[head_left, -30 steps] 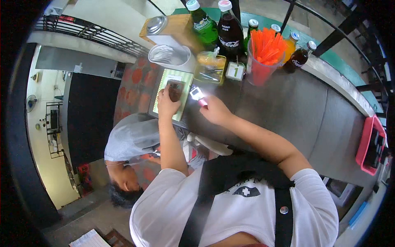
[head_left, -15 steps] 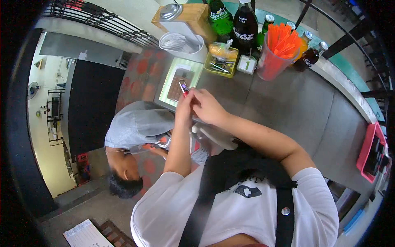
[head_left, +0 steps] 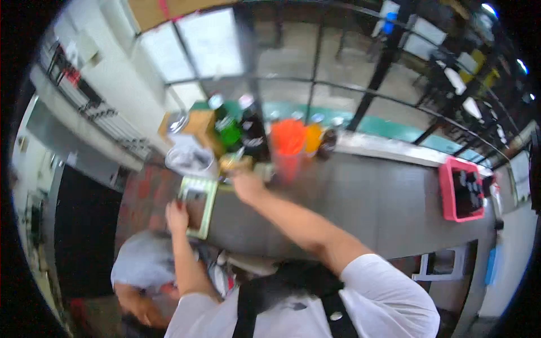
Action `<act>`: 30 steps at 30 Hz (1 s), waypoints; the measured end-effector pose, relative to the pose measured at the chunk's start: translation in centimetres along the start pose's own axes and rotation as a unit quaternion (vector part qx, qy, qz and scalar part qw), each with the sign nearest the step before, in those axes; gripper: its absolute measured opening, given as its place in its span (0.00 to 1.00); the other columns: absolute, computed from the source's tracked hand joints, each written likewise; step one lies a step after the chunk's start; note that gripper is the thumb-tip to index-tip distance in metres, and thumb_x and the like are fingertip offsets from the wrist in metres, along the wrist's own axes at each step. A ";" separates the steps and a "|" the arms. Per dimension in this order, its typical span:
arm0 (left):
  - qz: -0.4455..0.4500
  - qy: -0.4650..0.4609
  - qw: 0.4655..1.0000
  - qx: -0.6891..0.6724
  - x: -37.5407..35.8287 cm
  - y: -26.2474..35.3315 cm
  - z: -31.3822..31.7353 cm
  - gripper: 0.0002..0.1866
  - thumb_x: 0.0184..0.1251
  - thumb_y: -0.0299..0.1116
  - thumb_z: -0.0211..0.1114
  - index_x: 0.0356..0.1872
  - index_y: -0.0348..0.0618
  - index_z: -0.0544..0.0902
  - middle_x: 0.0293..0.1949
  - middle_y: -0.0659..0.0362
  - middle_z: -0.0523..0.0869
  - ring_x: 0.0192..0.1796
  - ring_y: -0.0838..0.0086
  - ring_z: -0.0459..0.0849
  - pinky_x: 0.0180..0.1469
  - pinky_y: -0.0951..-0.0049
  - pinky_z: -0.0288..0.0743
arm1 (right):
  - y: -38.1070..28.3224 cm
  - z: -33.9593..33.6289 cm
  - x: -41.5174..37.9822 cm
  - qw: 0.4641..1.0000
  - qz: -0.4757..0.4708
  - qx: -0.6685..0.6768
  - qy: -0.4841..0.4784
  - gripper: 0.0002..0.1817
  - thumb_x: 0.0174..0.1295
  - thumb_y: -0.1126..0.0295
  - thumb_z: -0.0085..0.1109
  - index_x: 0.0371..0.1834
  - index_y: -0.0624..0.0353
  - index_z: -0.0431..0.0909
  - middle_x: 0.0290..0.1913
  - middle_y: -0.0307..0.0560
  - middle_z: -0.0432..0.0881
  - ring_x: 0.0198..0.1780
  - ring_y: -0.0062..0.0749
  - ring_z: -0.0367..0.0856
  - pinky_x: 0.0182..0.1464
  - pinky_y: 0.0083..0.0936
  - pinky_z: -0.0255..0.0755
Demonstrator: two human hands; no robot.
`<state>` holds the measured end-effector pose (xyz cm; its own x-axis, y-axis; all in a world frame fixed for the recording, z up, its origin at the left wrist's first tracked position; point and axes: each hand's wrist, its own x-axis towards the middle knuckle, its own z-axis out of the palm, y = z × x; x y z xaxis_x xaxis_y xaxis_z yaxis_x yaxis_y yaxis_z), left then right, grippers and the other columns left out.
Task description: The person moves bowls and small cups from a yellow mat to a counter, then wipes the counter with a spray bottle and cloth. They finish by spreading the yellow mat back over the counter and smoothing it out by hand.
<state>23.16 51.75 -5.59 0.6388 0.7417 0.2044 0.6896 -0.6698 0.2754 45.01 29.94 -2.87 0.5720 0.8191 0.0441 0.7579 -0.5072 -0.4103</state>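
My left hand [head_left: 177,217] is at the left edge of a flat brown item with a pale green-and-white border [head_left: 206,209] on the counter. Its fingers are curled, with a small red bit at their tips; what they hold is too blurred to name. My right hand [head_left: 247,185] reaches to the small yellow basket [head_left: 226,186], where a yellow-orange bundle [head_left: 235,164] lies. Blur smears the right fingers, so their grip does not show. Just left of the basket stands a white tub [head_left: 190,166] of whitish contents.
Behind stand a wooden box [head_left: 206,127], a green bottle [head_left: 227,133], a dark bottle [head_left: 252,134] and a cup of orange strips [head_left: 288,142]. A pink basket [head_left: 448,191] sits at the counter's right end. Another person [head_left: 145,263] bends at lower left.
My hands, together over the bordered item with a small red-and-metal thing, are now apart. The right has gone to the yellow basket, the left to the item's left edge. The view has shifted.
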 end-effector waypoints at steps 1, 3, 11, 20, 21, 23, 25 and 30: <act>0.026 0.031 0.999 -0.006 -0.4 -0.3 0.3 0.18 0.66 0.38 0.61 0.49 0.34 0.78 0.47 0.42 0.79 0.51 0.46 0.76 0.57 0.51 0.70 | 0.1 0.6 0.0 0.998 -0.029 0.013 0.050 0.14 0.65 0.68 0.46 0.45 0.59 0.82 0.52 0.54 0.81 0.53 0.46 0.81 0.53 0.41 0.76; 0.017 0.015 1.000 -0.009 -0.6 0.7 -0.5 0.16 0.64 0.33 0.63 0.48 0.32 0.79 0.45 0.43 0.78 0.51 0.47 0.76 0.55 0.53 0.71 | 0.4 1.8 0.3 0.979 -0.083 0.032 0.185 0.12 0.63 0.68 0.50 0.39 0.56 0.84 0.45 0.50 0.83 0.51 0.45 0.82 0.48 0.41 0.77; 0.036 0.046 0.998 0.022 -1.2 -1.1 1.4 0.18 0.65 0.29 0.60 0.55 0.36 0.80 0.51 0.45 0.78 0.52 0.50 0.76 0.57 0.56 0.71 | -0.2 0.4 -1.7 0.980 -0.049 0.036 0.190 0.18 0.59 0.73 0.49 0.52 0.55 0.80 0.50 0.48 0.78 0.56 0.44 0.76 0.56 0.43 0.70; 0.043 0.142 0.987 -0.062 -3.5 2.7 -1.4 0.23 0.65 0.23 0.58 0.62 0.37 0.73 0.62 0.41 0.69 0.63 0.46 0.71 0.63 0.55 0.67 | -1.8 -0.9 -0.4 0.965 -0.091 0.145 0.199 0.17 0.62 0.75 0.46 0.53 0.58 0.77 0.50 0.54 0.76 0.47 0.50 0.81 0.51 0.41 0.75; 0.045 0.156 0.984 -0.078 -4.0 3.3 -1.9 0.24 0.65 0.23 0.58 0.63 0.38 0.72 0.64 0.40 0.67 0.65 0.45 0.70 0.64 0.54 0.66 | -1.6 -0.8 -0.1 0.972 -0.082 0.143 0.170 0.16 0.63 0.75 0.45 0.53 0.57 0.76 0.49 0.54 0.77 0.47 0.50 0.81 0.50 0.41 0.76; 0.053 0.165 0.980 -0.102 -5.1 5.4 -2.9 0.24 0.64 0.22 0.58 0.63 0.38 0.72 0.65 0.39 0.66 0.65 0.44 0.69 0.65 0.54 0.66 | -1.5 -0.6 0.3 0.977 -0.069 0.145 0.139 0.16 0.64 0.74 0.45 0.53 0.57 0.76 0.49 0.54 0.77 0.47 0.49 0.82 0.49 0.41 0.77; 0.067 0.169 0.975 -0.127 -6.0 6.9 -2.7 0.24 0.64 0.22 0.58 0.63 0.38 0.72 0.66 0.39 0.65 0.66 0.43 0.68 0.66 0.53 0.65 | -1.3 -0.2 0.8 0.972 -0.113 0.143 0.149 0.16 0.65 0.73 0.44 0.54 0.57 0.75 0.49 0.55 0.78 0.47 0.49 0.82 0.48 0.41 0.77; 0.159 0.129 0.965 -0.163 -6.6 11.5 -0.5 0.24 0.61 0.21 0.60 0.62 0.39 0.73 0.66 0.41 0.64 0.67 0.45 0.66 0.68 0.55 0.62 | -1.0 0.1 -1.4 0.985 0.005 0.132 0.109 0.17 0.61 0.74 0.48 0.54 0.57 0.75 0.51 0.54 0.77 0.50 0.51 0.80 0.52 0.41 0.76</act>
<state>26.71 39.15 -3.29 0.6656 0.5124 0.5426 0.3020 -0.8498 0.4320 43.43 29.28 -2.58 0.6551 0.7223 0.2218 0.6601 -0.4043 -0.6332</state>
